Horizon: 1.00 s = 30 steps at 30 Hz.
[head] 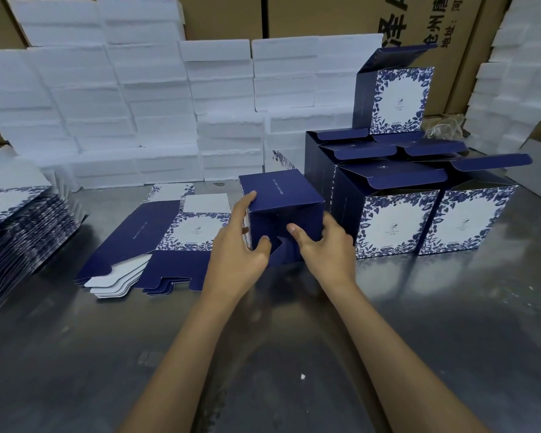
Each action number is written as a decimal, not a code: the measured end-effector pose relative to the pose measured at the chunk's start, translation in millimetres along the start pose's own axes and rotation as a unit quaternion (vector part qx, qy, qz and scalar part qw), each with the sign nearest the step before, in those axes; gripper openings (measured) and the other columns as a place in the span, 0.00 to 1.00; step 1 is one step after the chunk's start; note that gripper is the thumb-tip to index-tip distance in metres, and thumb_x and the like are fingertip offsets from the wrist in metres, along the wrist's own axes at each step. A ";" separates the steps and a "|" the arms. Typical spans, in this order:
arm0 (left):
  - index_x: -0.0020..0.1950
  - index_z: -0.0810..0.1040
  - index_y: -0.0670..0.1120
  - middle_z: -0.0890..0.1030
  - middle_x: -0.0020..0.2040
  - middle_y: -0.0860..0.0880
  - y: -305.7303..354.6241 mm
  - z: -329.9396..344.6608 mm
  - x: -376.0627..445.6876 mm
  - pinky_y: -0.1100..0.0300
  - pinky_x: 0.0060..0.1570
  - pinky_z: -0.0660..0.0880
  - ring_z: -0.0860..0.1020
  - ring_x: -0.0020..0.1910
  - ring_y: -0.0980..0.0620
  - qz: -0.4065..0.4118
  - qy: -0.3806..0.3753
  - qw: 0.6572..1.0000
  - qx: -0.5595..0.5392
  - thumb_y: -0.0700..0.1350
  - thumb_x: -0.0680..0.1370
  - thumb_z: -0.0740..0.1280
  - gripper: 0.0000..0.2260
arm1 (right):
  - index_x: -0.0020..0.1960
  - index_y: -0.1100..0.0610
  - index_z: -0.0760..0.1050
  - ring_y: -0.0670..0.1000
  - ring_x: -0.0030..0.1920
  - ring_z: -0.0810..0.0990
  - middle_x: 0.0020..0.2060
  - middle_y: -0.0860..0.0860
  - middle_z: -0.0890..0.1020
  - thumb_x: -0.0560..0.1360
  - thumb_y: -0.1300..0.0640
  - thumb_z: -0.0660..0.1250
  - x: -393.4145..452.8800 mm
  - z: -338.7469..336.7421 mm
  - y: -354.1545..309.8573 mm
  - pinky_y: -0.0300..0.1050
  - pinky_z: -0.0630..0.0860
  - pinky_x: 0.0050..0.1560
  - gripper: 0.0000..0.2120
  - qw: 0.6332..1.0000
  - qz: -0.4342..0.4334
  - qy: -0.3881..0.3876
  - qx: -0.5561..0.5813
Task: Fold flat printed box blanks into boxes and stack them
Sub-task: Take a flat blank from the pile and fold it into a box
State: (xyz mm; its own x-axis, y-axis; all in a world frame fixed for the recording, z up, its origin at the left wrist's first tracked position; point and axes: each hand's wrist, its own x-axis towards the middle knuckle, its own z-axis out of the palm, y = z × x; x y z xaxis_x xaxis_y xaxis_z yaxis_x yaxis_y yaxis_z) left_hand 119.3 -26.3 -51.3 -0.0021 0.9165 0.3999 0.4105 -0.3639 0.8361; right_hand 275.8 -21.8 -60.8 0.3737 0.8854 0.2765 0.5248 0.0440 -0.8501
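A dark blue box point(283, 195) with white floral print lies on its side at the table's middle, its end flaps facing me. My left hand point(239, 250) grips its left edge, thumb pressed on a flap. My right hand point(324, 248) holds the right side, thumb on the same end. A short pile of flat blanks point(156, 242) lies just left of the box. A taller pile of blanks point(22, 239) slopes at the far left. Finished boxes point(397, 223) with open lids stand to the right in two rows, and one more box point(397, 100) sits on top of them.
The work surface is a shiny metal table point(263, 354). White foam blocks point(132, 98) are stacked in a wall along the back and at the right edge point(519, 76). Brown cartons point(325, 14) stand behind them.
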 end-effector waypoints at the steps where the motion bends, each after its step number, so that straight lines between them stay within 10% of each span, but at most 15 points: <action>1: 0.70 0.62 0.70 0.78 0.47 0.69 0.0 0.0 -0.2 0.64 0.40 0.74 0.79 0.43 0.60 0.000 0.000 1.000 0.000 0.41 0.74 0.67 0.32 | 0.61 0.50 0.77 0.54 0.53 0.83 0.49 0.48 0.86 0.74 0.40 0.73 0.2 -1.2 0.4 0.53 0.79 0.54 0.20 1.000 -0.006 -0.013 0.014; 4: 0.72 0.62 0.69 0.76 0.52 0.76 4.5 -0.9 -1.5 0.73 0.45 0.73 0.76 0.51 0.72 -0.014 0.006 0.999 -0.048 0.45 0.73 0.67 0.32 | 0.58 0.47 0.78 0.45 0.52 0.84 0.49 0.42 0.86 0.72 0.41 0.76 1.0 -6.3 -0.1 0.49 0.80 0.56 0.19 0.993 0.001 -0.080 0.084; 11: 0.65 0.73 0.68 0.79 0.63 0.58 13.9 -14.8 6.3 0.48 0.66 0.74 0.79 0.58 0.60 -0.126 0.067 0.960 -0.241 0.58 0.78 0.66 0.16 | 0.48 0.32 0.78 0.33 0.52 0.79 0.49 0.29 0.80 0.64 0.21 0.62 1.6 -16.9 -14.6 0.43 0.75 0.59 0.21 0.951 0.104 -0.157 0.245; 17: 0.77 0.57 0.67 0.68 0.73 0.60 17.0 -20.0 1.9 0.51 0.72 0.67 0.71 0.70 0.57 -0.140 0.017 0.957 -0.255 0.68 0.55 0.80 0.55 | 0.43 0.45 0.83 0.46 0.46 0.82 0.48 0.45 0.85 0.70 0.46 0.64 8.6 -18.8 -16.4 0.39 0.76 0.44 0.10 0.916 0.147 -0.121 0.354; 22: 0.76 0.49 0.71 0.71 0.68 0.60 22.2 -22.3 4.1 0.62 0.62 0.71 0.72 0.62 0.70 -0.101 0.012 0.978 -0.180 0.66 0.58 0.80 0.55 | 0.64 0.39 0.76 0.33 0.58 0.76 0.61 0.40 0.78 0.82 0.65 0.59 8.5 -16.8 -3.9 0.30 0.73 0.55 0.23 0.961 0.043 -0.101 0.254; 25: 0.73 0.60 0.70 0.75 0.55 0.67 24.1 -21.9 4.2 0.68 0.46 0.66 0.73 0.46 0.80 -0.123 0.034 0.977 -0.172 0.74 0.66 0.68 0.38 | 0.65 0.43 0.76 0.41 0.62 0.78 0.61 0.41 0.81 0.84 0.50 0.60 6.9 -21.4 -11.0 0.31 0.72 0.53 0.12 0.960 0.061 -0.073 0.263; 30: 0.59 0.75 0.68 0.81 0.55 0.64 27.0 -18.9 4.5 0.57 0.59 0.74 0.79 0.57 0.62 -0.139 0.053 0.971 -0.186 0.72 0.77 0.54 0.17 | 0.73 0.39 0.70 0.34 0.55 0.78 0.61 0.35 0.79 0.60 0.16 0.60 -0.6 -31.2 -31.2 0.37 0.71 0.53 0.48 0.934 0.080 -0.150 0.313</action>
State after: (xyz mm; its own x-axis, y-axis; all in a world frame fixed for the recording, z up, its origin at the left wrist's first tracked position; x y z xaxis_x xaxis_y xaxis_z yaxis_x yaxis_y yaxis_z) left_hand 113.1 -35.1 -19.8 -0.1678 0.9730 0.1587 0.0235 -0.1569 0.9873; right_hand 283.1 -38.2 -20.4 0.1291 0.9895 0.0647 -0.1051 0.0786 -0.9914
